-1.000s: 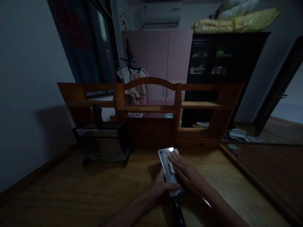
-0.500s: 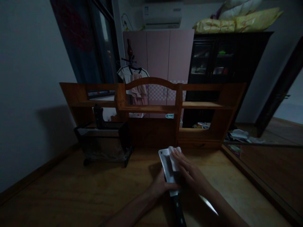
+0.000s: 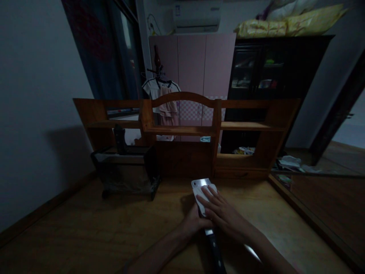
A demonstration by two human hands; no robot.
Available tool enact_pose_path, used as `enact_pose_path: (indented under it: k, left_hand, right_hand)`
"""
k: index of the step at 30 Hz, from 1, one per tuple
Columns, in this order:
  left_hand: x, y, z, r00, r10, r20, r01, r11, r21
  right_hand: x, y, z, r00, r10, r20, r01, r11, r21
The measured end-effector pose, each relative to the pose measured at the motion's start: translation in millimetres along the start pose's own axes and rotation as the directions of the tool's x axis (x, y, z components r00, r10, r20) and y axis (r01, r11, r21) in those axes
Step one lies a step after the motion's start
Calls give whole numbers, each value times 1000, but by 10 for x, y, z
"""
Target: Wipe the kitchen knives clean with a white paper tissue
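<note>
One silver, black-handled metal cleaver [image 3: 213,243] is grasped by the left hand [image 3: 191,222] over the light-brown wooden surface [image 3: 128,228]; a white wipe [image 3: 198,191] is pressed onto the blade [image 3: 201,182] by the flattened right hand [image 3: 224,213]

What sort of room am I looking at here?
Most likely a room in a home, perhaps a bedroom, though no bed can be made out for certain. A tall pink cupboard, clothes on hangers and a wall-mounted air conditioner suggest it.
</note>
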State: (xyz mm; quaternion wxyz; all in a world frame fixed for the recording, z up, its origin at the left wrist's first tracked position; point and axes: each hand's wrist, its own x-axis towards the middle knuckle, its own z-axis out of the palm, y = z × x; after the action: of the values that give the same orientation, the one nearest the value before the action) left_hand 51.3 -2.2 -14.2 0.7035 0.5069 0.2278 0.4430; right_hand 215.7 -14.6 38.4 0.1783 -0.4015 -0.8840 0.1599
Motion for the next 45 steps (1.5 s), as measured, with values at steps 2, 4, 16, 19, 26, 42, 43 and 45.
enact_pose_path:
  k: [2,4,16,19,26,42,43,45]
  left_hand:
    - [-16,11,3,1000,-21,8,21,1000,-8]
    - [-29,20,5,999,-37,7,37,999,-9]
    - [-72,119,65,997,-63,-41,64,998,8]
    - [-75,133,67,996,-79,-44,79,997,-2]
    - [-85,135,57,985,-132,-108,137,990,43]
    - [16,-6,-32,1000,-13,18,13,1000,-14]
    - [16,-9,-32,1000,-6,25,6,1000,-21]
    - [10,-13,-28,999,3,39,-2,999,-33]
  right_hand:
    - [1,42,22,1000,17,-6,-17,1000,-8]
    - [-5,86,42,999,33,-22,-33,999,-8]
    - [-25,194,135,978,129,-162,-120,991,66]
    - [-6,218,144,965,143,-220,-132,989,65]
    - [4,64,-70,937,134,-324,-98,987,127]
    - [-1,27,76,995,22,-93,-11,994,113]
    - [-8,16,68,996,25,-84,-14,992,127]
    - [-19,-10,49,998,39,-55,-30,986,161]
